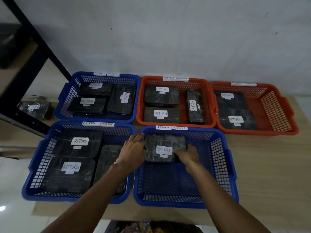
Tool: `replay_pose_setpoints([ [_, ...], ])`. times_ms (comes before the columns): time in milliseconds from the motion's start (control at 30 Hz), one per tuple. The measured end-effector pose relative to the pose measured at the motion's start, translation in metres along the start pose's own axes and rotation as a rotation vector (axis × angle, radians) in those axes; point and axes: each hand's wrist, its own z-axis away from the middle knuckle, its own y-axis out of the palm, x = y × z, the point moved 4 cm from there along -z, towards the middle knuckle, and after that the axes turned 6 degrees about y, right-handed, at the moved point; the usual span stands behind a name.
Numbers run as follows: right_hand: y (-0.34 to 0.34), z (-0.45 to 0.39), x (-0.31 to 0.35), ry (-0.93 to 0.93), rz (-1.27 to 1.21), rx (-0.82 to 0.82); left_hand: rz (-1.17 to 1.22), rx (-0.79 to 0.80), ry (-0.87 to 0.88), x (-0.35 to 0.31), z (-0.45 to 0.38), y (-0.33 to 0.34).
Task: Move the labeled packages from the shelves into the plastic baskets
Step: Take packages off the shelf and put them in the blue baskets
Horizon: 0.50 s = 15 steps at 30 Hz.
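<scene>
Head view: setting 1 black wrapped package (pixel 165 147), labeled RETURN, into the near right blue basket (pixel 220 167), at its far left corner. Left hand (pixel 133 151) and right hand (pixel 188 155) gripping its sides. Best lowering flat, label up, before letting go. Glossy, crinkled film; rigid lattice plastic walls.

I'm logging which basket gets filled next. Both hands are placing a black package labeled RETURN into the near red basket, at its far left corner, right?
Not quite: the basket is blue, not red. In the head view, the left hand and right hand hold the black package labeled RETURN at the far left corner of the near blue basket. The red baskets sit in the far row.
</scene>
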Motion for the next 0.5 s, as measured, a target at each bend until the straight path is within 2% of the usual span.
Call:
replay_pose_setpoints([
  [100, -0.005, 0.003, 0.004, -0.038, 0.01, 0.025, 0.045, -0.024, -0.016, -0.002, 0.002, -0.002],
  [200, -0.01, 0.008, 0.011, -0.13, 0.147, -0.037, 0.121, -0.077, -0.042, -0.003, 0.004, -0.006],
  [367, -0.015, 0.034, 0.041, -0.484, 0.348, -0.205, 0.205, -0.228, -0.082, 0.0, 0.015, -0.018],
  [500, 0.003, 0.063, 0.068, -0.718, 0.385, -0.184, 0.268, -0.329, -0.11, 0.02, 0.031, -0.029],
])
